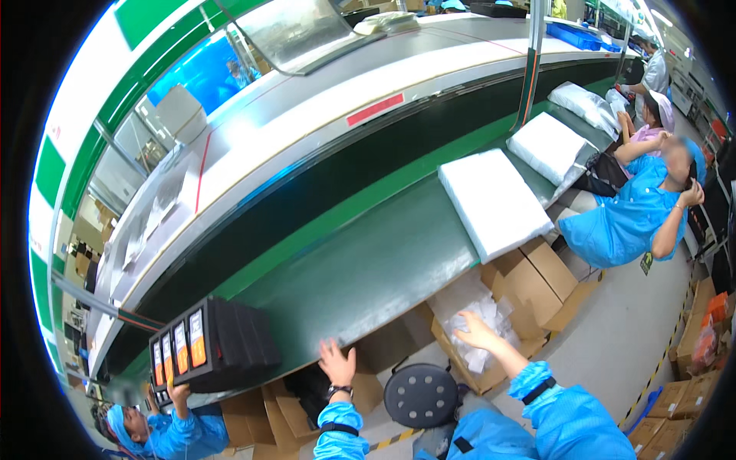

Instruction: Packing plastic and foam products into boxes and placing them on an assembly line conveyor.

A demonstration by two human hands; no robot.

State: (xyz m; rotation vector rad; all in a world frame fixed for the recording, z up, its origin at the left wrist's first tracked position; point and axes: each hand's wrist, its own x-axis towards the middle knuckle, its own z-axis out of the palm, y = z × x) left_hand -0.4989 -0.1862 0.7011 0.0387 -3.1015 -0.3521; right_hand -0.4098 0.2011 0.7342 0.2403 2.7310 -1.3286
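Observation:
My left hand (337,363) rests at the near edge of the green work surface (368,268), fingers spread and nothing in it. My right hand (477,332) reaches over an open cardboard box (524,285) on the right, its fingers apart. Crumpled translucent white plastic pieces (483,359) fill the box just below that hand; whether the fingertips touch them I cannot tell. Left of my left hand, black cases (249,337) with orange-and-white labels stand in a row on the surface.
A large white foam-like block (494,203) and white packages (548,146) lie to the right. A round black stool (420,395) stands between my arms. Open cartons (280,410) sit below the surface. Co-workers in blue are at left (188,433) and right (629,211).

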